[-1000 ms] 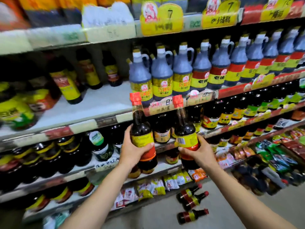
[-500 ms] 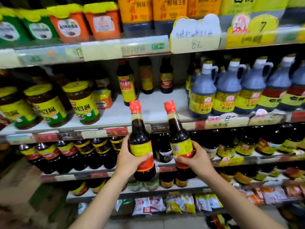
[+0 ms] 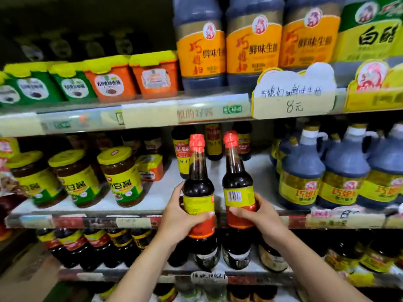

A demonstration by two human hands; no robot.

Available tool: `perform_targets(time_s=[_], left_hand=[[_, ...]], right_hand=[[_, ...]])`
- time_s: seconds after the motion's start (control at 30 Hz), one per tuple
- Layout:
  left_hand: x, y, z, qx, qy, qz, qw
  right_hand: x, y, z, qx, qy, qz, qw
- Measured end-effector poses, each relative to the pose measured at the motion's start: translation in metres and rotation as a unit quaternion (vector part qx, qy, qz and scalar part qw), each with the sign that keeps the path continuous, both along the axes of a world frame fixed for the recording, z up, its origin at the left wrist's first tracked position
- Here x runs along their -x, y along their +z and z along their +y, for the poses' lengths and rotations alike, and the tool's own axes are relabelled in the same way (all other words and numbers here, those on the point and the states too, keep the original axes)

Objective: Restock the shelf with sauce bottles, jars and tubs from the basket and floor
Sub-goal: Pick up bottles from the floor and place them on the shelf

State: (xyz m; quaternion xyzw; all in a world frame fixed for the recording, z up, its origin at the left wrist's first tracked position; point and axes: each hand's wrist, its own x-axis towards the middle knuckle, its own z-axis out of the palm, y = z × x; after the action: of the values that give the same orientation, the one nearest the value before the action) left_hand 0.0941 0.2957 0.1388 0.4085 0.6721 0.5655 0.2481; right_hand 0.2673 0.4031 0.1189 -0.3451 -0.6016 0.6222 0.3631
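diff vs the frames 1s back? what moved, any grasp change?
Both bottles went up and left: the left bottle and right bottle are now in front of the bare stretch of shelf between the jars and jugs. Nothing taken or let go: left hand and right hand grip one bottle each, upright. Shelf stock unchanged.

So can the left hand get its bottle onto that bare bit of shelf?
Probably yes: the left hand holds its bottle right by the bare shelf patch, jars off to the side, nothing between.
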Motion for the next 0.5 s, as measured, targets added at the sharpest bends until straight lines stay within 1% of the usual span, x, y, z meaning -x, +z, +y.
perform_targets(time_s=[0.13, 0.23, 0.4, 0.5], left_hand=[[0.006, 0.012, 0.032, -0.020, -0.005, -0.022, 1.000], [0.009, 0.022, 0.050, -0.053, 0.007, -0.033, 0.998], [0.012, 0.033, 0.070, -0.080, 0.007, -0.045, 0.996], [0.018, 0.032, 0.082, -0.087, 0.004, -0.019, 0.996]], right_hand=[[0.009, 0.014, 0.025, 0.030, -0.003, 0.042, 0.999], [0.012, 0.025, 0.041, 0.051, 0.009, 0.061, 0.997], [0.016, 0.037, 0.064, 0.025, -0.006, 0.070, 0.997], [0.022, 0.038, 0.073, -0.005, -0.022, 0.064, 0.998]])
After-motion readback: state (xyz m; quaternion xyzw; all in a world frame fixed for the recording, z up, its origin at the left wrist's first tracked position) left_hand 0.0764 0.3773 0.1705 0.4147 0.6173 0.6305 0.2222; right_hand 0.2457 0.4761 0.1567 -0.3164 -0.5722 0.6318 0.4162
